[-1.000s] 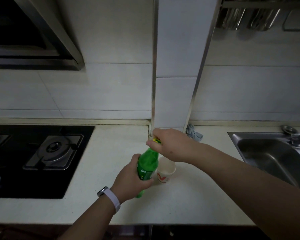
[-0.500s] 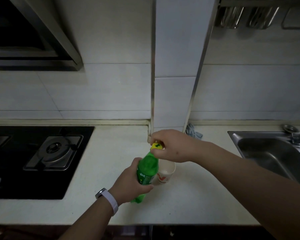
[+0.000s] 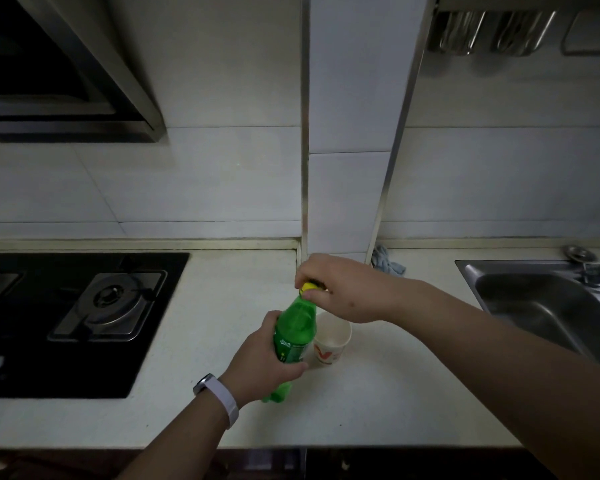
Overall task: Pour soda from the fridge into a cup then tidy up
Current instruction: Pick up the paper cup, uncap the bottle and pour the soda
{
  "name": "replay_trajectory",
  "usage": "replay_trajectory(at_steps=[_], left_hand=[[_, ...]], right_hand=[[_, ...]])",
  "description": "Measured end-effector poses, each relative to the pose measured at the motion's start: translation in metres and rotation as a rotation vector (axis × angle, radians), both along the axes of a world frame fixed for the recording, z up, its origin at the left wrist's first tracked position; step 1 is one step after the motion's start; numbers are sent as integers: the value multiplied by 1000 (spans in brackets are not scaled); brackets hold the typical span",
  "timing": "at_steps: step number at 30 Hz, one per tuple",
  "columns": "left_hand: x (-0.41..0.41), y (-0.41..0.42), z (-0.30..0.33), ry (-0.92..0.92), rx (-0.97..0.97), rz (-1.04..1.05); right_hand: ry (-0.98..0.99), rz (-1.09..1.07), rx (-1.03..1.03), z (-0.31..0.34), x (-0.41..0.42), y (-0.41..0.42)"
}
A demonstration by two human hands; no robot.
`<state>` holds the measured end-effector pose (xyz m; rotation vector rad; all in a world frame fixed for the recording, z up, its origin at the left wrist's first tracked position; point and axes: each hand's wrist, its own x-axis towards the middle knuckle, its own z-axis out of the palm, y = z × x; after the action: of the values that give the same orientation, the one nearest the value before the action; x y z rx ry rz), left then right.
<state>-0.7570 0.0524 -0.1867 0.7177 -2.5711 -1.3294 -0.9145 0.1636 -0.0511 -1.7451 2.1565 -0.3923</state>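
Head view: green plastic soda bottle [image 3: 294, 332] stands mid-bench [image 3: 378, 403] touching a white paper cup [image 3: 331, 342], left hand [image 3: 264, 367] gripping its body, right hand [image 3: 340, 289] fingers pinching the yellow cap [image 3: 309, 287], black hob [image 3: 66, 323] left, steel sink [image 3: 541, 306] right.

My right hand [image 3: 343, 289] is covering most of the yellow cap [image 3: 308, 287]; my left hand [image 3: 260, 365] is hiding the bottle [image 3: 297, 327] label beside the cup [image 3: 331, 341].
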Motion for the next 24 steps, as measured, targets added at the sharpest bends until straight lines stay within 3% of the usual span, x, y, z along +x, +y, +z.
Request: replay_trajectory(at_steps=[3,8,14,20,24], left_hand=[[2,-1,-3,20,35,7],[4,-1,1,46,36,3],[7,-1,5,65,32,21],[14,-4,5,44,5,10],[19,-7,2,45,19,27]], right_hand=[[-86,24,-28,3,3,0],[-310,-111,-115,-1,12,-3],[-54,-348,-134,-10,14,-8],[-75,-200,-107,-2,19,0],[-52,-265,-99,-2,24,-1]])
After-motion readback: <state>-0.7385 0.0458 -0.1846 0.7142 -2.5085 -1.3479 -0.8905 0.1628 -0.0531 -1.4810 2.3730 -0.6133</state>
